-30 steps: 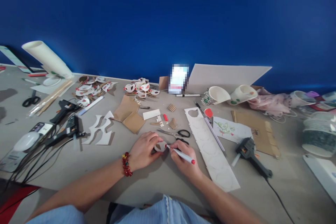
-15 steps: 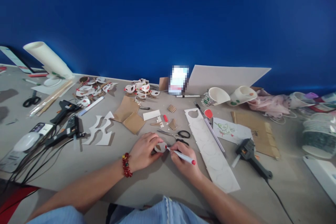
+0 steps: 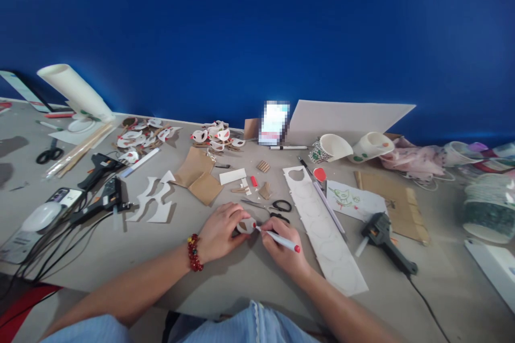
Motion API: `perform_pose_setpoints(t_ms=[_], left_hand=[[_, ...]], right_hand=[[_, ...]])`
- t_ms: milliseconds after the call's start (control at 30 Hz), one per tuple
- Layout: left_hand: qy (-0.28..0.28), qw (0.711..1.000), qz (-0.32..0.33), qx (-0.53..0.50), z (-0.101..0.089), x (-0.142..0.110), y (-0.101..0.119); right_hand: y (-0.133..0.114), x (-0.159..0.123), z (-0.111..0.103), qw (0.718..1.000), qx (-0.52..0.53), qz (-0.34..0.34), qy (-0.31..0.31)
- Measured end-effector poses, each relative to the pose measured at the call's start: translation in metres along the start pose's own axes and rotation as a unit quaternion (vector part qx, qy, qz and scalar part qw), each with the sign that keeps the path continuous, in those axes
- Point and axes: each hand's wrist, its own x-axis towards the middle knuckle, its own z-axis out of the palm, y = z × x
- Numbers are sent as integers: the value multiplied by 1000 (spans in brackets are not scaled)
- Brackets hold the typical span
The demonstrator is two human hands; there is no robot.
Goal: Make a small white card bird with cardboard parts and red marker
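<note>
Sitting tilted at the back of the grey table (image 3: 225, 284), in the head view, are a patterned cup (image 3: 317, 151) and a spotted white cup (image 3: 361, 151), their contents hard to make out. Nearer, the left hand (image 3: 220, 231) pinches a small paper bird (image 3: 247, 225), long axis roughly left to right, red end pointing right. The right hand (image 3: 284, 244) grips a white pen (image 3: 279, 239) slantwise, tip at that red end.

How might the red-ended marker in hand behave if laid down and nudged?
The marker would probably roll, looking slim and round. It is likely stiff, appearing straight in the right hand, and probably light, being thin.
</note>
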Motion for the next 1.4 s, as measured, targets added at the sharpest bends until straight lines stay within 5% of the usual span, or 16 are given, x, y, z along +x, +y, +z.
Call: perform_pose_setpoints(t_ms=[1400], left_hand=[[-5,1000,-7,-10,4,-2,-3]], right_hand=[[1,0,0,1000,3,-7,8]])
